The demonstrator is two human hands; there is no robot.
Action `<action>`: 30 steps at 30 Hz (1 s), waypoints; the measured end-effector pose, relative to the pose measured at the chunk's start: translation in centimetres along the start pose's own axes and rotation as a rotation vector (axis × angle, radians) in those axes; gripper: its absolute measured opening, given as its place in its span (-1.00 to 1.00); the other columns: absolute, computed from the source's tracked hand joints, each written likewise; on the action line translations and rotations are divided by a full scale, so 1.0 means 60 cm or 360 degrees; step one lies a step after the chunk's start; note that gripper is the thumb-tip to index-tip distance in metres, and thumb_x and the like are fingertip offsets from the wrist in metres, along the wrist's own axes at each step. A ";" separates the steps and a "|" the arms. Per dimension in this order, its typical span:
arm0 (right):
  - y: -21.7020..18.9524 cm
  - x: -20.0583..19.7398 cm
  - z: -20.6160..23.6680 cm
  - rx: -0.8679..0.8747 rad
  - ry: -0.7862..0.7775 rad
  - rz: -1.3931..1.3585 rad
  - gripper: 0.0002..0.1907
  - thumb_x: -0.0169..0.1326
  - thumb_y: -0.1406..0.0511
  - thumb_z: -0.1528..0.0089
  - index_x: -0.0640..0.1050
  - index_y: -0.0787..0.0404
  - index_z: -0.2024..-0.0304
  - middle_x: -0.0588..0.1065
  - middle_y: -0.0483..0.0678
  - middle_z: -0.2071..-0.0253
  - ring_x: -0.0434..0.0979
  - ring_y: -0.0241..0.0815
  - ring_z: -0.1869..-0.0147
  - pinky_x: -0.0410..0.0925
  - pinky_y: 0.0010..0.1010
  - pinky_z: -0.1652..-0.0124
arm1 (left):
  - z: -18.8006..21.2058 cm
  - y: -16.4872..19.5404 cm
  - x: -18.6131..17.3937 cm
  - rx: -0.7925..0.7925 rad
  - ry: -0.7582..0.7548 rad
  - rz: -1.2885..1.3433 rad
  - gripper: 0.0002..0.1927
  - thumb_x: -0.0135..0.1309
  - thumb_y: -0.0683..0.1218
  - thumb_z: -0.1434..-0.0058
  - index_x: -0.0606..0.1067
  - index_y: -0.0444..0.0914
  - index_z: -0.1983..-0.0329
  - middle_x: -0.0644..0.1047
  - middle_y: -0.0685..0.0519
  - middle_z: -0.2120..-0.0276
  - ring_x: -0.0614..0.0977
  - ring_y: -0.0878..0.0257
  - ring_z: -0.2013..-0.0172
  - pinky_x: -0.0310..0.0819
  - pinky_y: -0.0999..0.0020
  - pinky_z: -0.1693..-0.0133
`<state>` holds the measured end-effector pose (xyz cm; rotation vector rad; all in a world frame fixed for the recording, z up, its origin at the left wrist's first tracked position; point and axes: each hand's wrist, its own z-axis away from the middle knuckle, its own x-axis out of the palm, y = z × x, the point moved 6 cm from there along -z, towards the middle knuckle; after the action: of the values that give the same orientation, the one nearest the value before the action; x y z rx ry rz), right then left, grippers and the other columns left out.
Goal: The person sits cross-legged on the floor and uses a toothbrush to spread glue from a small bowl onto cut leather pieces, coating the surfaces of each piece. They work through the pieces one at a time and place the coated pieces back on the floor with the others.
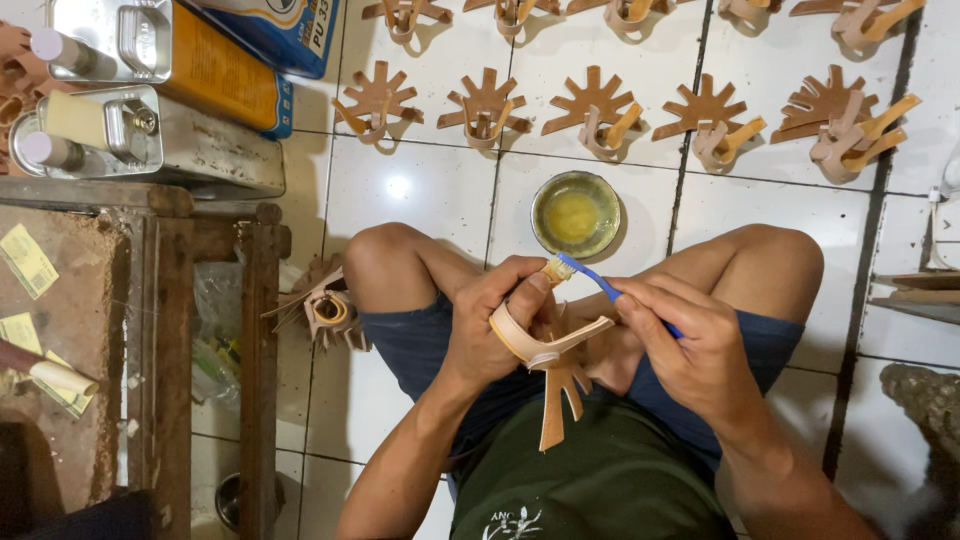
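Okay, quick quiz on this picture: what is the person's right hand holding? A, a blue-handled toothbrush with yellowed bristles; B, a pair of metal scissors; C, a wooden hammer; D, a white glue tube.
A: the right hand grips a blue-handled toothbrush, its yellowed bristles touching the tan leather strap piece that the left hand holds, just near the round dish of yellow glue on the white tiled floor.

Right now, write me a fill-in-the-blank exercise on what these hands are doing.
1. The right hand holds a toothbrush with a ____ handle.
2. The left hand grips a tan leather strap piece with fringe cut like ____.
3. The small bowl on the white tiled floor holds ____ glue.
4. The brush bristles touch the piece near the left ____.

Missing words: blue; rays; yellow; thumb
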<state>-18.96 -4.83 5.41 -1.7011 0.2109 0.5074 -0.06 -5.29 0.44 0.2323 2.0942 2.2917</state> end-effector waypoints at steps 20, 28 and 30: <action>0.254 0.092 -0.089 0.0114 -0.0270 0.0996 -0.75 0.06 0.28 -0.31 0.66 0.10 0.00 0.52 0.11 0.28 0.56 0.18 0.28 0.40 -0.06 0.29 | 0.010 -0.085 -0.076 -0.0251 0.0356 0.0682 -0.77 0.20 -0.16 -0.33 0.49 -0.38 0.04 0.54 0.07 0.41 0.52 0.41 0.47 0.42 0.53 0.46; 0.299 0.100 -0.111 0.0052 -0.0507 0.1519 -0.84 0.05 0.31 -0.25 0.64 0.14 0.18 0.53 0.09 0.22 0.60 0.12 0.22 0.45 -0.07 0.25 | 0.015 -0.092 -0.118 -0.0312 0.0462 0.0805 -0.66 0.22 -0.16 -0.26 0.51 -0.44 -0.05 0.55 0.03 0.38 0.53 0.35 0.45 0.40 0.48 0.44; 0.306 0.062 -0.077 0.0045 -0.0412 0.1400 -0.70 0.08 0.30 -0.22 0.64 0.16 0.01 0.53 0.11 0.28 0.57 0.18 0.32 0.41 0.00 0.35 | 0.010 -0.089 -0.123 -0.0315 0.0431 0.0784 -0.64 0.22 -0.13 -0.30 0.52 -0.47 -0.05 0.53 0.03 0.38 0.51 0.34 0.44 0.39 0.47 0.43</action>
<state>-22.31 -12.41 -12.03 -1.4331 0.7831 1.3502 6.91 -5.09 -5.45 0.5076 2.0862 2.9413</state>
